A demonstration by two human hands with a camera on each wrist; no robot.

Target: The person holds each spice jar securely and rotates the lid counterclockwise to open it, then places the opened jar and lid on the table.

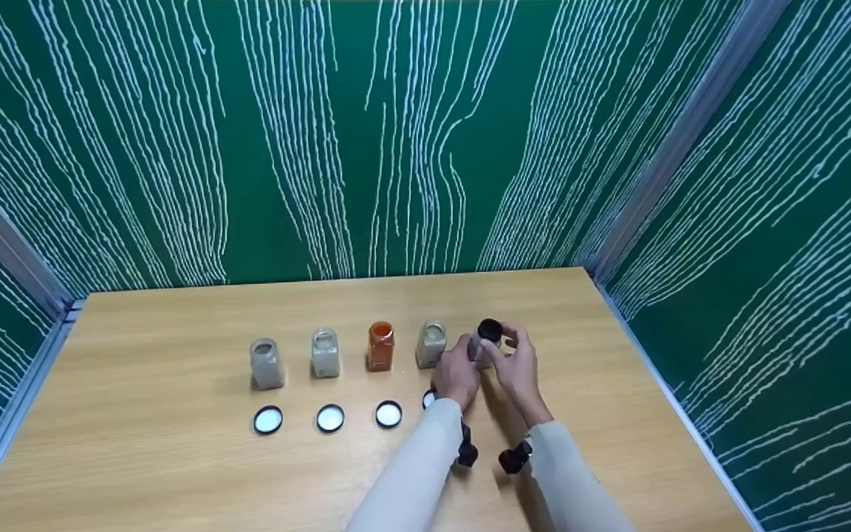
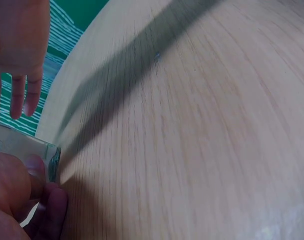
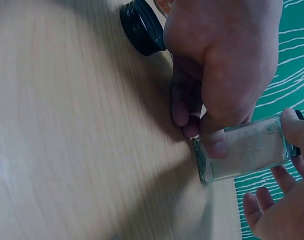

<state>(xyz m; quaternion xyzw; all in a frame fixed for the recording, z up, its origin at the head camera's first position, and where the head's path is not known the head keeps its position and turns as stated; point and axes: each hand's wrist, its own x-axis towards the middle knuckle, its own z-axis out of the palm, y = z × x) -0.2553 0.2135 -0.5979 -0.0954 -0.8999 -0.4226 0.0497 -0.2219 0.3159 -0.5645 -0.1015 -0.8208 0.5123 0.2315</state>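
Jar is sitting at the right end of a row of glass jars on the wooden table, its long axis looking roughly upright and the black cap pointing up and toward the camera. Left hand is gripping the jar body, thumb and fingers curled round the clear square-sided glass; right hand is closing its fingers on the cap from the right. In the right wrist view the glass is showing pale, flat-walled and see-through, with faint print on one face; contents cannot be read, possibly empty, since the view is blurred.

To the left, four open jars are standing in line: two grey-filled jars, an orange-filled jar and another grey one just beside the left hand. In front of them, three loose lids are lying inner face up, well apart; a fourth lid is showing partly behind the left wrist. Pale sleeves are covering both forearms.
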